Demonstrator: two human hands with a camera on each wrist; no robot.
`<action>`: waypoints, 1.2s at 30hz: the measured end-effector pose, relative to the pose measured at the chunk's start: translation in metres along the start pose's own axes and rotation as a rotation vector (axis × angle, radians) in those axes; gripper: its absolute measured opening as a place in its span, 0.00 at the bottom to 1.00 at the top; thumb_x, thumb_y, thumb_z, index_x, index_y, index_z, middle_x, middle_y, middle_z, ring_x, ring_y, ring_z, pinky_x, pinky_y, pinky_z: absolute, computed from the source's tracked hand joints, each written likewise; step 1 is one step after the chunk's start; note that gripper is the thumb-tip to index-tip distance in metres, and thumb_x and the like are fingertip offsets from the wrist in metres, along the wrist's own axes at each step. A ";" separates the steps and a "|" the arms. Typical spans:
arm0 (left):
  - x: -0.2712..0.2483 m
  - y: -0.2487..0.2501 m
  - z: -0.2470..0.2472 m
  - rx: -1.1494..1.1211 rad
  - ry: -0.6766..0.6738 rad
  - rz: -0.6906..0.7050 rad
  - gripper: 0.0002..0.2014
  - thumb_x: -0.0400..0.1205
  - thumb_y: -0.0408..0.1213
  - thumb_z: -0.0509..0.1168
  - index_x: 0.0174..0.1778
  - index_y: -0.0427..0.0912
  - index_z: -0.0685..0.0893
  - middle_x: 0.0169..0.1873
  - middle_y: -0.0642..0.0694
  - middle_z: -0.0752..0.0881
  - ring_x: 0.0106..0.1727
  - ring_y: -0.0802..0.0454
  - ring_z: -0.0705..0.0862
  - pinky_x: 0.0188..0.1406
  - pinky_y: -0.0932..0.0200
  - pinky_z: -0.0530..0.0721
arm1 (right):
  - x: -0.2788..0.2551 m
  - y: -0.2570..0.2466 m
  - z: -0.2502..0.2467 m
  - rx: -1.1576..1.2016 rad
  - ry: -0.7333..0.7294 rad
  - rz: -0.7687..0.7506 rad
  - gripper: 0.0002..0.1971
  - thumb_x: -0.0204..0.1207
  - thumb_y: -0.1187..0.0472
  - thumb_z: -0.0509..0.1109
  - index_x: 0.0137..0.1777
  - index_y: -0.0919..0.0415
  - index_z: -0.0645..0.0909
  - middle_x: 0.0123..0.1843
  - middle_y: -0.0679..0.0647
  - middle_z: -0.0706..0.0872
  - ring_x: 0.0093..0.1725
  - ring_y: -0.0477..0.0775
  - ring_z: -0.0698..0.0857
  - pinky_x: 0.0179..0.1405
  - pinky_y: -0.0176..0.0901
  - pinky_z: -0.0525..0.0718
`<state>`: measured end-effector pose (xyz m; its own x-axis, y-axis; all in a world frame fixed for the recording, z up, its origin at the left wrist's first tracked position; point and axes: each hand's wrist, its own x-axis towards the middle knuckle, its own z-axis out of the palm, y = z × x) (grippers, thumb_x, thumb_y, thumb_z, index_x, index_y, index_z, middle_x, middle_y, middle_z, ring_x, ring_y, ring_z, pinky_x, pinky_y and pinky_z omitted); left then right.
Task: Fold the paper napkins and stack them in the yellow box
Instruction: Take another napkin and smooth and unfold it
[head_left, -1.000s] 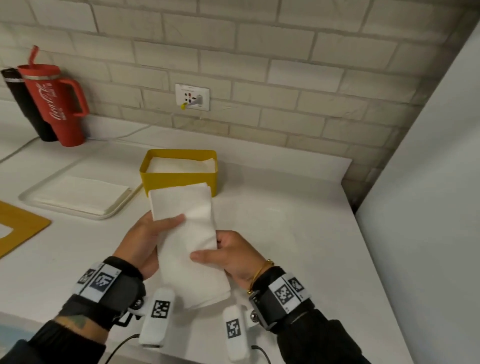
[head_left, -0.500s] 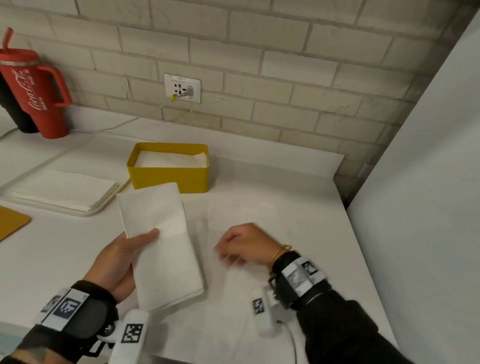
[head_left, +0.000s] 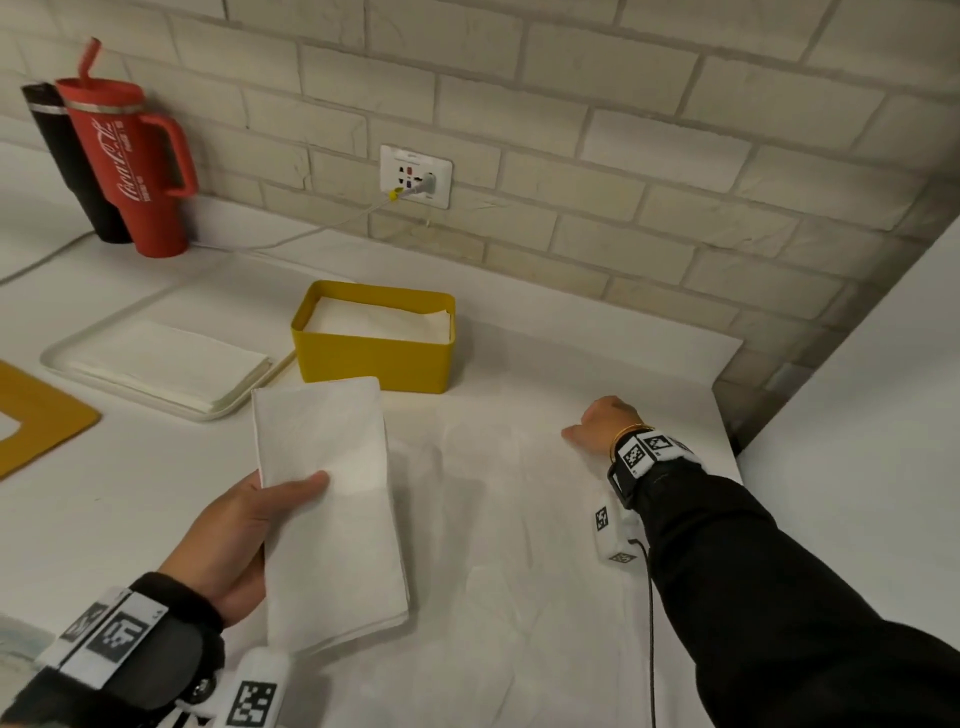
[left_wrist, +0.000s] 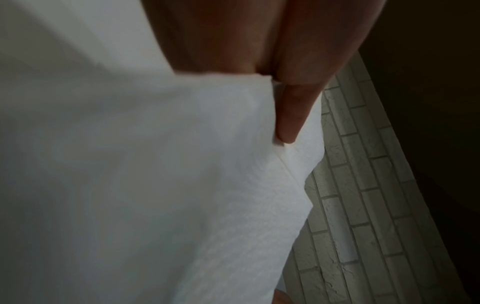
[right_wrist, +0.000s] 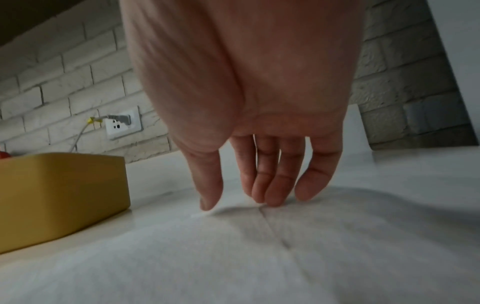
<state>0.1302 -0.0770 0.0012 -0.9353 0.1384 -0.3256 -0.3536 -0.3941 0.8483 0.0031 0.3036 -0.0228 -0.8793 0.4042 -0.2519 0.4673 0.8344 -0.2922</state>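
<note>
Here two steps overlap. The left hand (head_left: 228, 540) holds a folded napkin (head_left: 327, 499) above the counter (head_left: 130, 499), thumb across its upper face and fingers under it, so the grip is a pinch along the long left edge. That napkin looks finished: a narrow, flat rectangle, ready for stacking. The yellow box (head_left: 371, 358) stands just beyond its far end, already holding white folded napkins close to the rim.

Meanwhile the right hand (head_left: 602, 423) reaches out to the far edge of an unfolded napkin (head_left: 519, 519) spread flat on the counter. In the right wrist view its fingers (right_wrist: 272, 185) hang nearly straight, tips touching the sheet near a crease, gripping nothing yet.

I judge the next move to be twofold: the left hand should carry its napkin forward and lay it level on the pile in the box, long side matching the box, while the right hand pinches the far edge of the open sheet to begin the next fold. More napkins wait on the white tray (head_left: 57, 364) to the left.
</note>
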 end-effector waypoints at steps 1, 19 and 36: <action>0.000 0.001 -0.003 0.002 0.005 0.004 0.13 0.78 0.31 0.67 0.58 0.36 0.87 0.50 0.33 0.92 0.44 0.39 0.93 0.43 0.47 0.93 | 0.004 -0.001 0.004 -0.014 0.001 0.004 0.32 0.77 0.47 0.74 0.76 0.65 0.75 0.74 0.60 0.80 0.72 0.63 0.81 0.66 0.46 0.79; 0.013 0.000 0.013 0.012 0.018 0.010 0.13 0.77 0.32 0.68 0.58 0.39 0.86 0.48 0.37 0.93 0.43 0.42 0.94 0.41 0.48 0.94 | -0.056 0.055 -0.032 0.784 0.021 -0.153 0.08 0.74 0.65 0.80 0.49 0.58 0.86 0.41 0.52 0.89 0.35 0.48 0.82 0.37 0.40 0.81; 0.012 -0.021 0.044 0.083 -0.039 -0.065 0.21 0.78 0.32 0.67 0.69 0.37 0.84 0.58 0.34 0.91 0.50 0.39 0.93 0.57 0.43 0.84 | -0.070 0.113 -0.027 0.187 -0.005 0.028 0.18 0.77 0.47 0.74 0.64 0.53 0.82 0.66 0.53 0.82 0.63 0.54 0.81 0.60 0.41 0.78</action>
<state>0.1257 -0.0269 -0.0026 -0.9094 0.1972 -0.3661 -0.4119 -0.3065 0.8581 0.1149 0.3792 -0.0135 -0.8654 0.4239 -0.2671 0.5010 0.7384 -0.4514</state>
